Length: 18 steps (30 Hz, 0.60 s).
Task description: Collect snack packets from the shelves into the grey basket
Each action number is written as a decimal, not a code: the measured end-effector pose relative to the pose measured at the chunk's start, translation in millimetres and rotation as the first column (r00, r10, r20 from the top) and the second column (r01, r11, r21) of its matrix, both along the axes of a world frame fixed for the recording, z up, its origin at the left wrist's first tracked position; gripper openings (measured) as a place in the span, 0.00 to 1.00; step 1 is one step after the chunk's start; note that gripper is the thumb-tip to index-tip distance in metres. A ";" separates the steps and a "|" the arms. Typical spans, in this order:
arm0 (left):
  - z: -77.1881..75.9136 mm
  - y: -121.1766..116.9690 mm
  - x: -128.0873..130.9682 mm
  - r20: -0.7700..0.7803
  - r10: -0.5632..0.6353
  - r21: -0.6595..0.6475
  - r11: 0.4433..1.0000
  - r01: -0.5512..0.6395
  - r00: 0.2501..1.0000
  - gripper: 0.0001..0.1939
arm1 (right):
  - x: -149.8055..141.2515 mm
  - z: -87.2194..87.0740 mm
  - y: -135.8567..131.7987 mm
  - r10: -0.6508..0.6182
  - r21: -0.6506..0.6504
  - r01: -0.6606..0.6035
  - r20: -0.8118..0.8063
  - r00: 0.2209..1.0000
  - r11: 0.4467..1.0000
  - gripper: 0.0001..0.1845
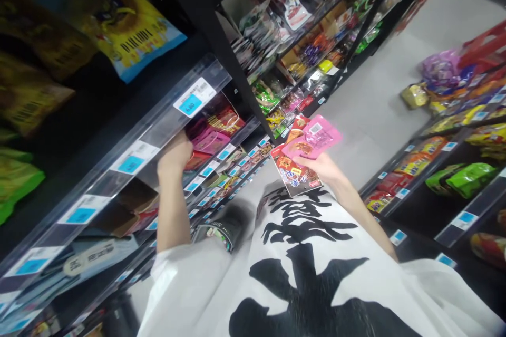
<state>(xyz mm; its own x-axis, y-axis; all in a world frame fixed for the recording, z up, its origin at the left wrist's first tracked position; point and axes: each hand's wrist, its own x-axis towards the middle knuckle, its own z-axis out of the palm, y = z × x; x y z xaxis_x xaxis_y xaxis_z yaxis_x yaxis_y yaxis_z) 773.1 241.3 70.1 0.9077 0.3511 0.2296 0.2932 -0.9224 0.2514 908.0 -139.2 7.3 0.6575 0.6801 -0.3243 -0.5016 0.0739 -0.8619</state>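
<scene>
My right hand (316, 164) is closed around several flat snack packets in front of my chest. One is a pink packet (320, 136) with a barcode label, and below it is a dark red packet (294, 176) with white and yellow lettering. My left hand (176, 150) reaches into the shelf on the left, under the price-tag rail. Its fingers are mostly hidden by the rail and shadow. Right beside it lie a pink packet (212, 141) and red packets (227, 122) on the shelf.
A clear rail with price tags (130, 160) slants above my left forearm. Large yellow bags (126, 23) stand on the upper shelf. A dark bin (219, 231) stands low by the left shelves. Snack shelves (419, 157) line the right side, with grey floor (356, 94) between.
</scene>
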 end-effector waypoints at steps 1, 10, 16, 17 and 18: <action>-1.4 -20.7 -6.5 0.013 0.020 0.013 1.000 -0.021 1.000 0.16 | -0.3 -1.2 1.1 0.011 -0.012 -0.010 0.052 0.999 1.000 0.23; -16.5 -193.5 -1.6 0.169 -0.128 -0.334 0.926 0.179 0.977 0.15 | -10.8 -6.3 32.3 0.260 0.045 -0.267 0.126 0.957 0.963 0.26; -36.1 -164.3 0.0 0.189 -0.204 -0.604 0.747 0.278 0.961 0.04 | -7.8 -18.1 30.2 0.371 -0.069 -0.370 0.015 0.928 0.927 0.29; -36.6 -158.7 -3.7 0.220 -0.223 -0.649 0.693 0.313 0.950 0.04 | -6.7 -21.2 27.4 0.371 -0.062 -0.370 0.002 0.929 0.927 0.31; -36.1 -153.2 -7.9 0.263 -0.229 -0.673 0.653 0.348 0.937 0.05 | -5.7 -24.1 24.5 0.363 -0.049 -0.363 -0.008 0.932 0.931 0.32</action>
